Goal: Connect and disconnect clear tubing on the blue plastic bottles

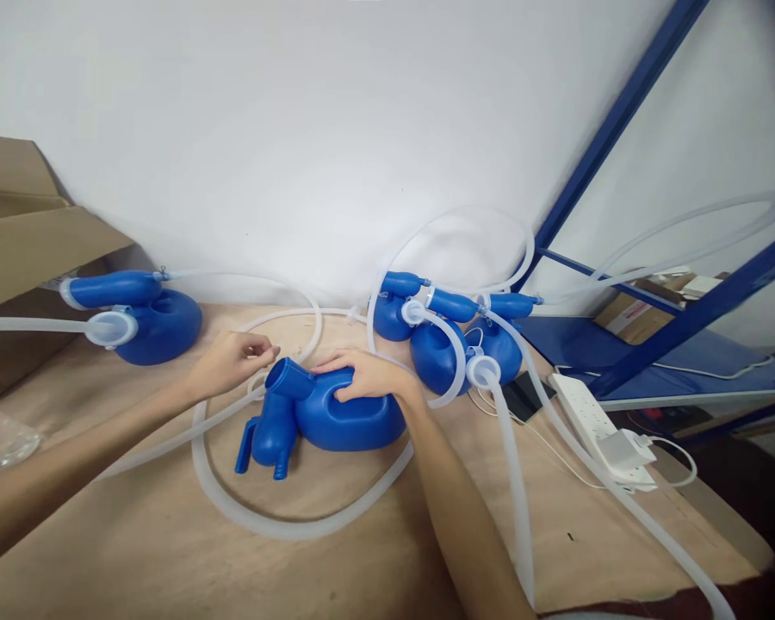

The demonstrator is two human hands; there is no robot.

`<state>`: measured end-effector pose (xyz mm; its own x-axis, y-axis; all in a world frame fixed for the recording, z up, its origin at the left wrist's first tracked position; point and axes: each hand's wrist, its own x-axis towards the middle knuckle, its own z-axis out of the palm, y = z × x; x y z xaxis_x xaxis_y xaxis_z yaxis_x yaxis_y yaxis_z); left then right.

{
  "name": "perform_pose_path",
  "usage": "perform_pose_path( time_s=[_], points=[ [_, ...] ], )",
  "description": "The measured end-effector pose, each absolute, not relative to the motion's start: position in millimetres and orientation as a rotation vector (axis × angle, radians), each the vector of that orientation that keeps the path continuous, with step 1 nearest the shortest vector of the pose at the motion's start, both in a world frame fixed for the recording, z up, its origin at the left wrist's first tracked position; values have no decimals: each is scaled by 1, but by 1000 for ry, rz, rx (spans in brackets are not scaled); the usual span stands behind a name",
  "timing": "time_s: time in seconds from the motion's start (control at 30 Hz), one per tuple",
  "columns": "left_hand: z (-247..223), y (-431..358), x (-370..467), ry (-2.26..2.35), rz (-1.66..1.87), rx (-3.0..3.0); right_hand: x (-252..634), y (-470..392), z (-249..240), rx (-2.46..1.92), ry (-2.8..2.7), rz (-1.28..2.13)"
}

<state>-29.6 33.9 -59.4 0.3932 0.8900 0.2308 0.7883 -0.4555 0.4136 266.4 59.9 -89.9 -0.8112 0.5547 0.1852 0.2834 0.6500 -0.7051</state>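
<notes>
Right hand (365,377) lies palm down on top of the blue plastic bottle (336,413), fingers curled over its upper edge, gripping it lightly. That bottle lies on its side near the middle of the wooden table (168,551), its open neck pointing up and left, with two short spouts hanging below the neck. Left hand (232,360) is just left of the bottle's neck, fingers pinched together with the tips close to the opening; cannot tell whether anything small is held between them, but a thin clear tube (168,441) runs beneath that hand. A thick clear hose (284,521) loops round the bottle on the table, passing in front of it. Right of the bottle, close by, three more blue bottles (439,344) sit clustered with white caps and hoses fitted. Well left of the bottle, another fitted blue bottle (148,314) stands by a cardboard box (19,224). Further right of the bottle, a white power strip (594,422) lies with a plug in it, and beyond that a blue metal frame (620,112) rises against the wall.
</notes>
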Motion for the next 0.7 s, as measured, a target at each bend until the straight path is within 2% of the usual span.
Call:
perform_pose_path(
  time_s=[0.27,0.37,0.47,0.6,0.7],
  points=[
    [-105,57,-34,1558,338,2292,267,58,-85,-695,-2489,950],
    [-86,58,-34,1626,330,2294,267,56,-85,-704,-2482,936],
    [-46,50,-33,1709,303,2327,267,56,-86,-718,-2487,894],
    [-9,27,-24,1402,254,2297,270,58,-88,-674,-2458,892],
    [-10,16,-15,1340,123,2363,275,61,-90,-617,-2257,965]
  ],
)
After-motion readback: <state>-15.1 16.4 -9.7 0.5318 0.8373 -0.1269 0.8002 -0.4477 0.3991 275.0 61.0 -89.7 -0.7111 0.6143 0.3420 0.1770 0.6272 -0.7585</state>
